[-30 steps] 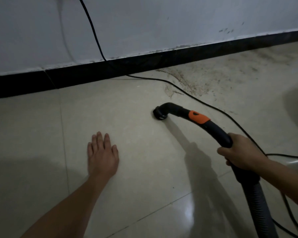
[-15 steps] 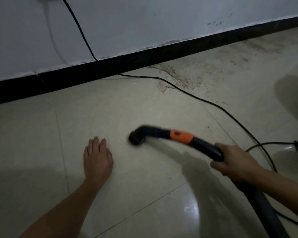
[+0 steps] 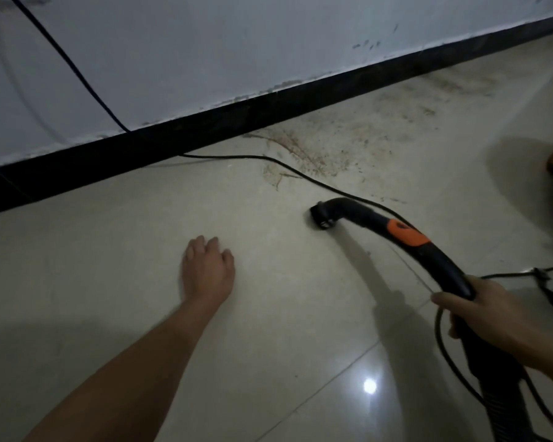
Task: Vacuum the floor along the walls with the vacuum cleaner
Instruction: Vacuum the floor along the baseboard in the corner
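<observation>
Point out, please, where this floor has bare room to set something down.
Bare tile lies between the left hand and the black skirting board, and again between that hand and the nozzle. It is crowded to the right: the power cord crosses scattered debris, and the right hand grips the hose handle.

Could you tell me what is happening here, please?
A person is vacuuming the tiled floor by a wall. The right hand grips the vacuum handle, its nozzle down at the tile just short of a brownish debris patch near the black baseboard. The left hand rests on the floor. A black cord lies beside the nozzle.
</observation>
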`<state>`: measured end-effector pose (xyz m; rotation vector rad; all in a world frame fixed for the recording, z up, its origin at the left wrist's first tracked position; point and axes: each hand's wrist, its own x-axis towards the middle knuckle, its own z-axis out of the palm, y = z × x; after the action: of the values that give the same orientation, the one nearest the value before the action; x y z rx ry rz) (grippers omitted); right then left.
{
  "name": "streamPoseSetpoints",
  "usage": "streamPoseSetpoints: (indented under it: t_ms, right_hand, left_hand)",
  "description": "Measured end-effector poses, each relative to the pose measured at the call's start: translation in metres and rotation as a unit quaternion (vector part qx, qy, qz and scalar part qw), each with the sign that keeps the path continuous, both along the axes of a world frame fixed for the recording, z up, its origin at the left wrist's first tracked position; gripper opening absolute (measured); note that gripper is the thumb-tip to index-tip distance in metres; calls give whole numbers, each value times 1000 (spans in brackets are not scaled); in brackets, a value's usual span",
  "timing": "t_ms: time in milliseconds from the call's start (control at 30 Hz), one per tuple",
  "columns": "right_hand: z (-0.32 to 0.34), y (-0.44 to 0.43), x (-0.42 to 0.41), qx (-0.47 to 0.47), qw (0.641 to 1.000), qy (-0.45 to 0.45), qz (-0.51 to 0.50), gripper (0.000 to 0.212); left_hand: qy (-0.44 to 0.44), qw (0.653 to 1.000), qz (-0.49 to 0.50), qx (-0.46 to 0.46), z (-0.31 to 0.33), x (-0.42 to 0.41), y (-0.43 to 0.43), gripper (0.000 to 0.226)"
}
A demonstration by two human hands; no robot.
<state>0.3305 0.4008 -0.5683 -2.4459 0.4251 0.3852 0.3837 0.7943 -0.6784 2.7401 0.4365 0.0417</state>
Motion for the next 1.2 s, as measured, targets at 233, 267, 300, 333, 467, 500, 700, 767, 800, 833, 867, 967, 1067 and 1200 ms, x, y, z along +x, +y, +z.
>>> streamPoseSetpoints:
  t_ms: [233, 267, 300, 333, 467, 500, 700, 767, 800, 833, 867, 967, 1067, 1200]
  right_hand:
    - [-30, 46, 111, 29, 998, -42, -22, 14]
    - [-33, 57, 133, 41, 998, -43, -32, 15]
    - [-35, 67, 153, 50, 997, -42, -39, 18]
    - [-36, 76, 172, 55, 997, -38, -40, 21]
    - [-40, 104, 227, 52, 998, -31, -23, 28]
    - [-41, 112, 238, 53, 998, -32, -21, 29]
    - [-52, 164, 258, 67, 996, -56, -8, 30]
    - [-55, 164, 256, 75, 996, -50, -6, 27]
    - [-55, 163, 257, 79, 996, -49, -13, 28]
    - [-54, 163, 257, 81, 995, -52, -21, 28]
    - [-54, 165, 256, 76, 995, -59, -23, 26]
    - [-58, 178, 249, 51, 995, -66, 49, 17]
    - [-51, 179, 253, 45, 996, -43, 68, 24]
    - [-26, 146, 254, 9, 1000, -24, 4, 30]
  left_hand:
    - [1, 996, 34, 77, -26, 31, -27, 56]
    - [1, 996, 35, 85, -28, 31, -27, 56]
    - [2, 995, 35, 88, -31, 32, -27, 56]
    - [2, 995, 35, 90, -32, 32, -26, 56]
    - [4, 995, 42, 90, -35, 34, -26, 56]
    - [4, 995, 45, 92, -35, 34, -27, 56]
    - [11, 995, 46, 89, -34, 35, -27, 57]
    - [6, 995, 48, 84, -33, 35, -27, 56]
    - [3, 995, 50, 85, -33, 35, -26, 56]
    - [1, 995, 52, 86, -33, 35, -27, 57]
    - [1, 995, 53, 87, -33, 35, -27, 59]
    - [4, 994, 54, 90, -33, 34, -26, 60]
    - [2, 995, 53, 86, -34, 35, -25, 58]
    - [4, 996, 48, 79, -35, 34, -24, 57]
